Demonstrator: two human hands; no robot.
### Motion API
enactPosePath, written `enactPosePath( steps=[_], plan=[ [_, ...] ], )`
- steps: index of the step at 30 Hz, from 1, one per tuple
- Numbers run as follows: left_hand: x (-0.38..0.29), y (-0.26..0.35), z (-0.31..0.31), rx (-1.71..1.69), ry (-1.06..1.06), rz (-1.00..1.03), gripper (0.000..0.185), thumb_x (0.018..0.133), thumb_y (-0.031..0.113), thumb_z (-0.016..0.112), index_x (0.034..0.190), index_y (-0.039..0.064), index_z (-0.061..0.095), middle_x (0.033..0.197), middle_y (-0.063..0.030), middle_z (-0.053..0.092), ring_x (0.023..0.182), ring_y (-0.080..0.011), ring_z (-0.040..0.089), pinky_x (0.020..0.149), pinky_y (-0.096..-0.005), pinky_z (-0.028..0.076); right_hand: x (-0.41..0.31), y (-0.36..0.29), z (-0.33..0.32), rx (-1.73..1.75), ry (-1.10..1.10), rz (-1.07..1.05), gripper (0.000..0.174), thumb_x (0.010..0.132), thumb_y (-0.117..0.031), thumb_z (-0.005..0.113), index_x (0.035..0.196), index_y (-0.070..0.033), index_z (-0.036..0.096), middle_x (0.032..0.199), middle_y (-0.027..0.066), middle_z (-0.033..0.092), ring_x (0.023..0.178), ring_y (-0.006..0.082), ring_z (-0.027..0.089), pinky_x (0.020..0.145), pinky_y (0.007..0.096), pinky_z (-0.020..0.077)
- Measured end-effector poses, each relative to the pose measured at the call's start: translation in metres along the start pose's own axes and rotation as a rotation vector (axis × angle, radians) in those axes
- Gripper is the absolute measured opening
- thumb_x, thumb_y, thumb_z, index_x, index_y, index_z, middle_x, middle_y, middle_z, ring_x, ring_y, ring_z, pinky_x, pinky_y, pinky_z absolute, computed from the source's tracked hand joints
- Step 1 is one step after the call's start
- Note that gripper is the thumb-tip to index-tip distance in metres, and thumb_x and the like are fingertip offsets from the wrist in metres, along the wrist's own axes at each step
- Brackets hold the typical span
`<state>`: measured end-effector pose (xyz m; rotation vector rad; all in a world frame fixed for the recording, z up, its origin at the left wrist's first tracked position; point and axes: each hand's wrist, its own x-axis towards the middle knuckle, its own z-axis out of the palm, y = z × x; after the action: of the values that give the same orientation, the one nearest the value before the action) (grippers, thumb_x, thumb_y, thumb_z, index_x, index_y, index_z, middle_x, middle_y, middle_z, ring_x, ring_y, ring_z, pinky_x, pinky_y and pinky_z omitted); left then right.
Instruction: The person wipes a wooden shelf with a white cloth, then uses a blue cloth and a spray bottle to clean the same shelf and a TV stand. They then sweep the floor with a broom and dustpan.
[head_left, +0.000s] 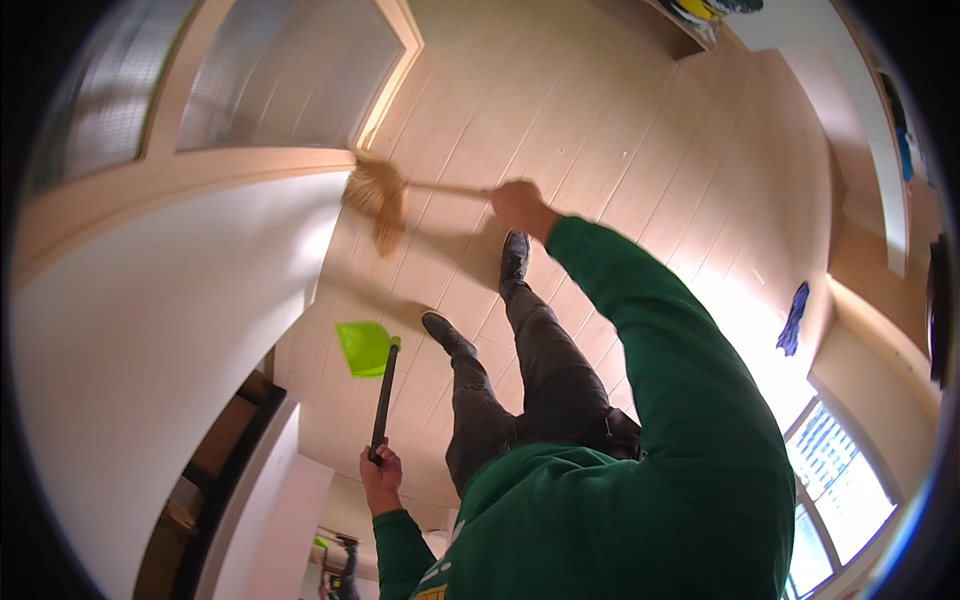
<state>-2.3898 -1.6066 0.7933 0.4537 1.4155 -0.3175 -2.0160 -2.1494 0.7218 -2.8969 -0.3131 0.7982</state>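
My right hand (517, 205) is closed around the thin handle (448, 190) of a straw broom. Blurred by motion, the broom's bristles (381, 196) sit at the end of a white partition panel (225, 232) with a wood frame. In my left hand (382, 474) is the long black handle (385, 401) of a dustpan. Its bright green pan (364, 348) hangs over or rests on the floor, left of my shoes; I cannot tell whether it touches.
Pale wood plank flooring (577, 127) runs under my shoes (450, 334). A crumpled dark blue cloth (793, 319) lies on the right. Dark-edged shelving (232, 480) stands at lower left, a window (844, 480) at lower right. A wooden box or shelf (675, 34) is at the top.
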Motion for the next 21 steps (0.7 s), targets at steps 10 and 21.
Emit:
enactPosePath(
  steps=[10,21],
  plan=[
    [-0.065,-0.04,0.114,0.332,-0.111,0.073,0.045,0.11,0.04,0.043,0.132,0.003,0.056,0.076,0.0039,0.052,0.064,-0.0102,0.051,0.058,-0.0268,0.045,-0.13,0.289,0.046,0.043,0.087,0.633,0.034,0.099,-0.02,0.053,0.127,-0.021,0.072,0.098,0.0132,0.078,0.09,0.0324,0.076,0.073,0.0488,0.0601],
    [-0.084,-0.029,0.181,0.557,-0.215,-0.023,0.046,0.11,0.039,0.042,0.132,0.0,0.055,0.076,0.004,0.051,0.065,-0.0094,0.05,0.058,-0.0253,0.044,-0.497,0.255,0.016,0.158,0.073,0.927,0.03,0.11,-0.037,0.045,0.131,-0.017,0.053,0.073,0.0141,0.071,0.065,0.035,0.072,0.06,0.0501,0.0582]
  ],
)
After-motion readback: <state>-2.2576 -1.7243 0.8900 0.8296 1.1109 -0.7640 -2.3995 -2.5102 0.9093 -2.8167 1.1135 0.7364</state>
